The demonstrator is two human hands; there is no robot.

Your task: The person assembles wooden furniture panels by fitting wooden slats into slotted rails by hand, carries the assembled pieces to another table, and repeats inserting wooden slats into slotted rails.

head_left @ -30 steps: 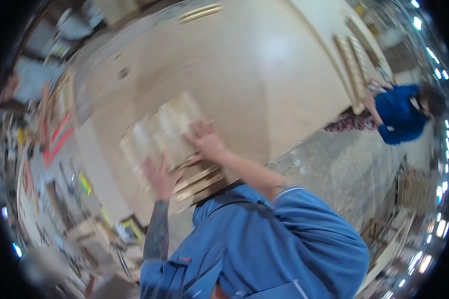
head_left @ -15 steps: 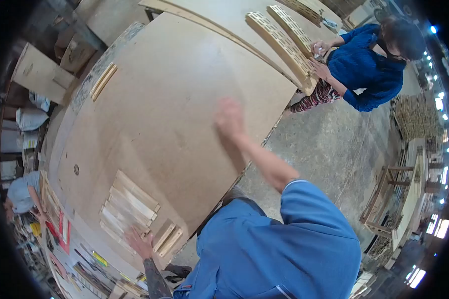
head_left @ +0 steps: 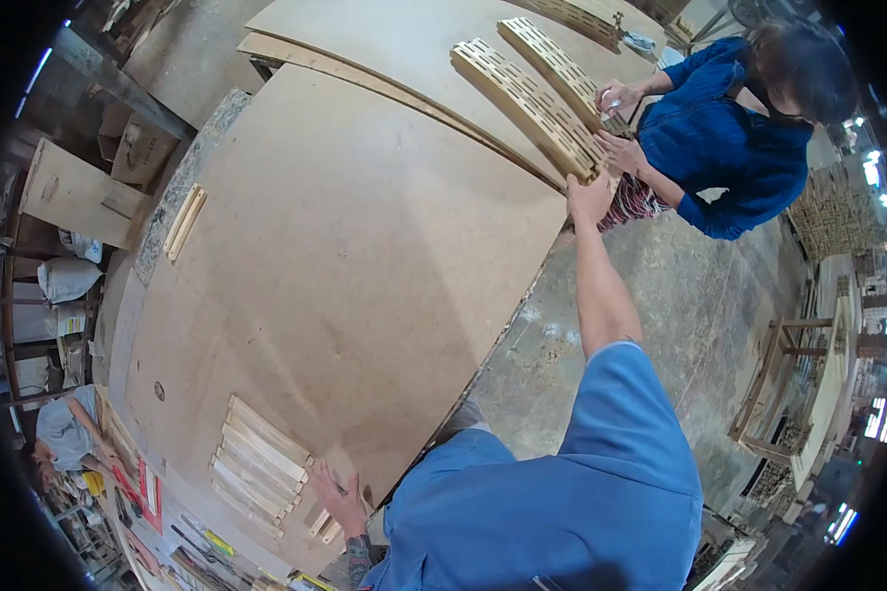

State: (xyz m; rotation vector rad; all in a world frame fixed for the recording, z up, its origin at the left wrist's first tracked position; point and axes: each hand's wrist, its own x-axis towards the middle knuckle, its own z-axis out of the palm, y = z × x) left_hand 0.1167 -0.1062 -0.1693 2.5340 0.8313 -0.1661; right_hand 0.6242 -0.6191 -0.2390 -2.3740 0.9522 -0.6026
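My right hand (head_left: pixel 589 200) is closed on the near end of a long slotted wooden piece (head_left: pixel 527 103) on the far table, close to a co-worker's hands. A second slotted piece (head_left: pixel 552 64) lies beside it. My left hand (head_left: pixel 339 500), its fingers spread, is at the right edge of a row of pale wooden strips (head_left: pixel 261 458) lying side by side on the near tabletop (head_left: pixel 365 266). A few short strips (head_left: pixel 323 524) show partly beneath and beside that hand.
A co-worker in dark blue (head_left: pixel 724 133) stands at the right with both hands at the slotted pieces. Two thin strips (head_left: pixel 185 224) lie at the tabletop's left edge. Another person (head_left: pixel 67 431) is at the lower left. A wooden rack (head_left: pixel 788 384) stands on the right.
My right hand has moved from above the tabletop up and right to the slotted piece and closed on it. My left hand has shifted right, from over the strips to their edge.
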